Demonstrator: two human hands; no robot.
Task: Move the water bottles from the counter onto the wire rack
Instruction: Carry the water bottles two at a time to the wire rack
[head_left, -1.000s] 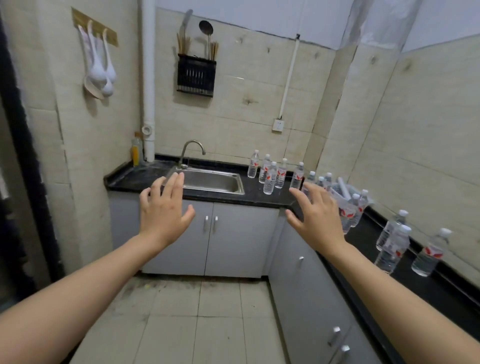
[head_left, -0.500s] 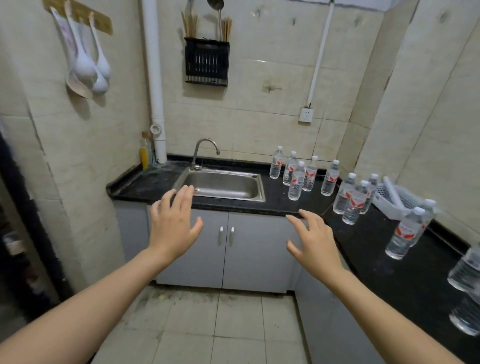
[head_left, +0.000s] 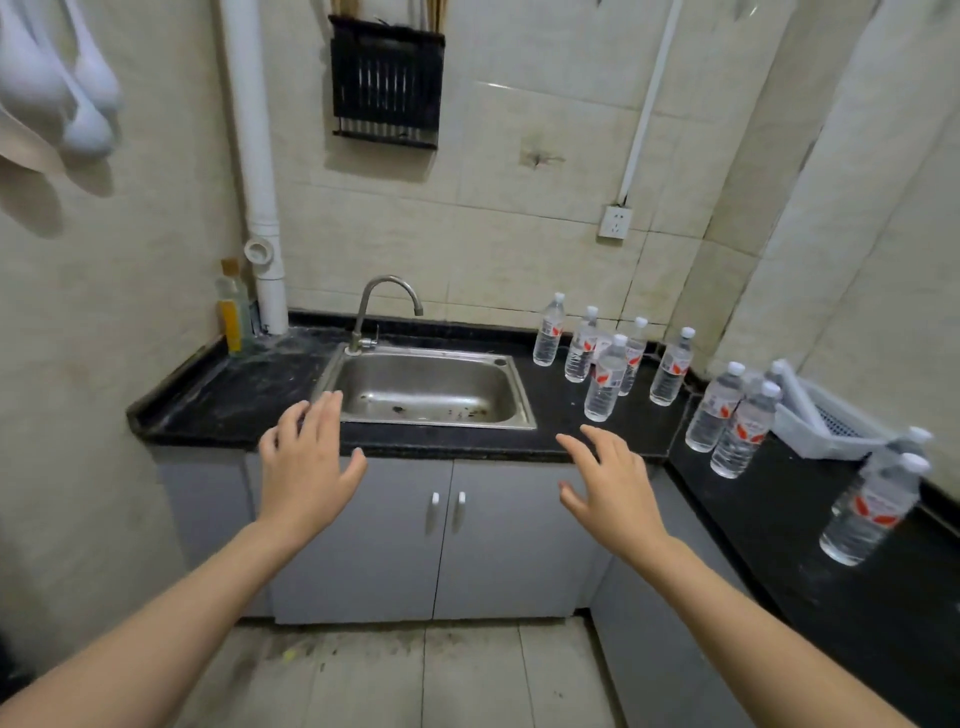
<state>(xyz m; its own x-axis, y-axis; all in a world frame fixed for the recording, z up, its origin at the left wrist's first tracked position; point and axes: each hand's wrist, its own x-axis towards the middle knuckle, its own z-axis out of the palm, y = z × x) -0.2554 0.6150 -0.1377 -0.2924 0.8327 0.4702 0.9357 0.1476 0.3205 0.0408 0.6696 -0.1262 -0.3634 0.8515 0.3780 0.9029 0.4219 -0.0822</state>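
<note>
Several clear water bottles with red labels stand on the black counter (head_left: 628, 431). One group stands right of the sink, its nearest bottle (head_left: 605, 378) in front. A pair of bottles (head_left: 737, 426) stands at the corner, and another bottle (head_left: 870, 506) is on the right run. My left hand (head_left: 306, 462) hovers open in front of the sink edge. My right hand (head_left: 613, 483) is open too, below the counter's front edge, holding nothing. A black wire rack (head_left: 387, 83) hangs on the back wall above the sink.
A steel sink (head_left: 426, 389) with a tap (head_left: 387, 306) sits in the counter. A white basket (head_left: 826, 421) lies at the right corner. A yellow bottle (head_left: 231, 312) stands by the white pipe (head_left: 254, 166). Grey cabinet doors (head_left: 441, 535) are below; ladles (head_left: 62, 93) hang left.
The view has moved closer to the sink and tilted down. Both hands stay open and spread, now lower in view in front of the counter edge.
</note>
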